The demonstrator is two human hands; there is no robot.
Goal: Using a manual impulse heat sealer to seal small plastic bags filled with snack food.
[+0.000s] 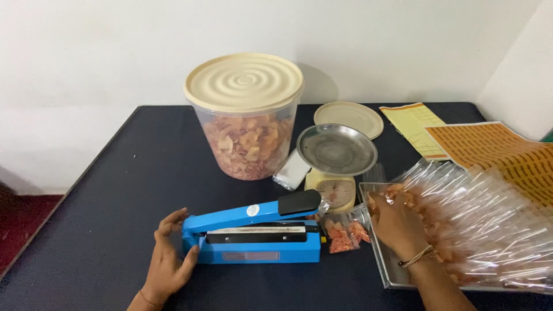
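A blue heat sealer [256, 233] with a black handle sits on the dark table, its arm raised a little. My left hand [167, 259] rests against the sealer's left end, fingers spread. My right hand [397, 222] reaches into a metal tray [383, 265] piled with clear bags of orange snack pieces [489, 224]; its fingers touch the bags, and whether it grips one is hidden. Two small filled bags [345, 233] lie between the sealer and the tray.
A large clear tub of orange chips [247, 138] with a cream lid stands behind the sealer. Beside it are a yellow kitchen scale with a metal pan [337, 152], a cream lid [349, 118] and orange label sheets [507, 152] at the right.
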